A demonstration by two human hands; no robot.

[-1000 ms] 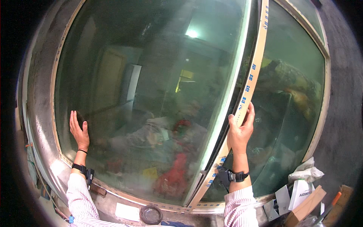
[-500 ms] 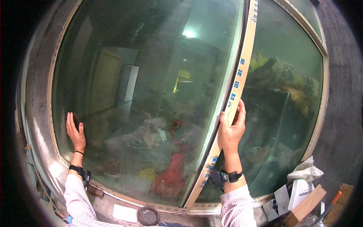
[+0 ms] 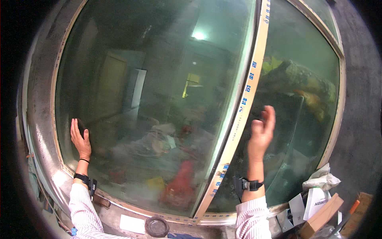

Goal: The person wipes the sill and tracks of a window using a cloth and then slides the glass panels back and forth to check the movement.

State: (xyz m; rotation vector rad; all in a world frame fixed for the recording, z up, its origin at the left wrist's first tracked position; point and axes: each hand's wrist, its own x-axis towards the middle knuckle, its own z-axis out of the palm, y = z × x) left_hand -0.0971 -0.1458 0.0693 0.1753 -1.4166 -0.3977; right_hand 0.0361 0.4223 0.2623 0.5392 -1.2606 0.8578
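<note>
My left hand (image 3: 82, 143) rests with its fingers stretched against the lower left of a large window pane (image 3: 131, 95). A vertical window frame bar (image 3: 247, 89), covered in tan printed film, divides this pane from a narrower right-hand pane (image 3: 286, 131). Just right of the bar, my right hand (image 3: 260, 137) is raised in front of the narrower pane with its fingers bent and apart. It holds nothing and is clear of the bar. Whether it touches the glass I cannot tell. Each wrist carries a black strapped device.
On the sill below lie a white card (image 3: 132, 224) and a dark round dish (image 3: 157, 227). At lower right are a white plastic bag (image 3: 321, 179), a white box (image 3: 316, 202), a cardboard box (image 3: 321, 217) and an orange-handled tool (image 3: 354, 207). A grey wall (image 3: 362, 99) borders the right.
My right hand has let go of the tan-filmed frame bar and moved to the right, in front of the narrower pane. The left hand has stayed at the glass.
</note>
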